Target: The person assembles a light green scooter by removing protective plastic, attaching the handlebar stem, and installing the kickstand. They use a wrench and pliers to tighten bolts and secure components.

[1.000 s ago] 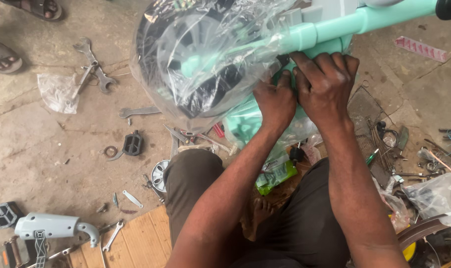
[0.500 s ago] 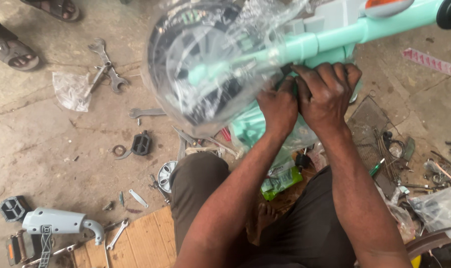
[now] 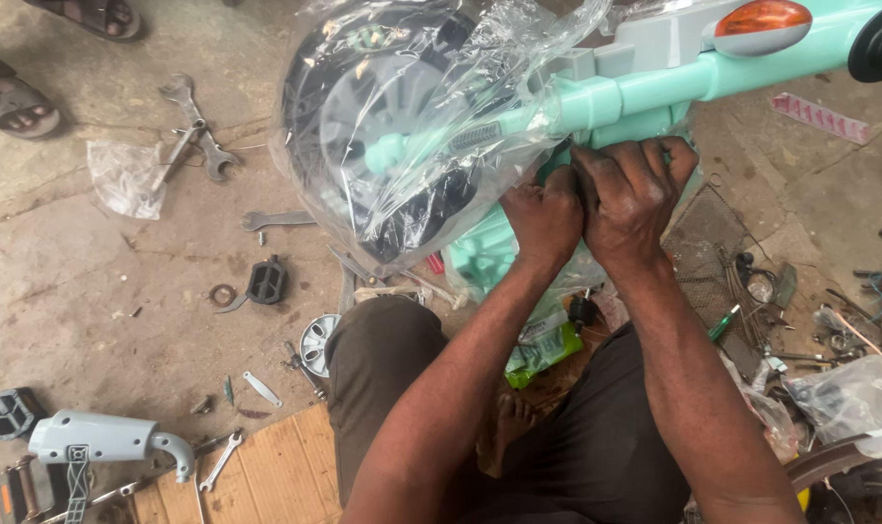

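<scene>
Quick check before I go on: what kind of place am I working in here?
Most likely a small bicycle or toy-vehicle repair spot on a bare concrete floor. Spanners and a loose pedal lie scattered about, and both hands, left hand and right hand, grip a mint-green ride-on frame with a plastic-wrapped wheel.

Bare, cracked concrete floor [image 3: 91, 291] in daylight, strewn with spanners [image 3: 193, 131], a wooden board [image 3: 276, 466] at the near edge.
</scene>
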